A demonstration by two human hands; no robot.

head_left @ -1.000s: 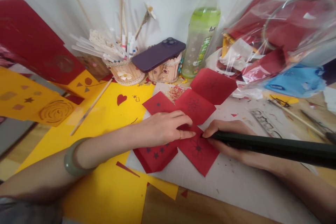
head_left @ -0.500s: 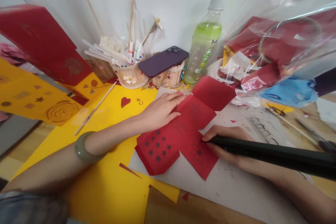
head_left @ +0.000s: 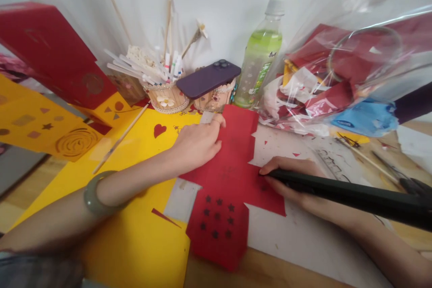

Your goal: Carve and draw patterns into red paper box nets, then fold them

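Observation:
A red paper cutout (head_left: 236, 157), shaped like an unfolded box, lies over a white sheet. Dark stars around a dot mark its near panel, and faint flower drawings show elsewhere. My left hand (head_left: 197, 148) is at its left edge, fingers bent against the paper, the fingertips partly hidden. In my right hand (head_left: 293, 177) is a long black pen-like tool (head_left: 344, 191), gripped like a pen with its narrow end at the right panel. My right fingers touch that panel's edge.
Yellow paper (head_left: 128, 234) and a white sheet (head_left: 286, 243) cover the table. Behind stand a marker basket (head_left: 168, 96), a purple phone (head_left: 209, 80) and a green drink bottle (head_left: 261, 54). A clear bag of scraps (head_left: 324, 81) and scissors (head_left: 413, 186) are right; red-yellow boxes (head_left: 57, 49) stand left.
The red cutout has turned clockwise, bringing its star panel nearer and to the right. My left hand has shifted slightly left, its fingers more bent. My right hand keeps the black tool in nearly the same place.

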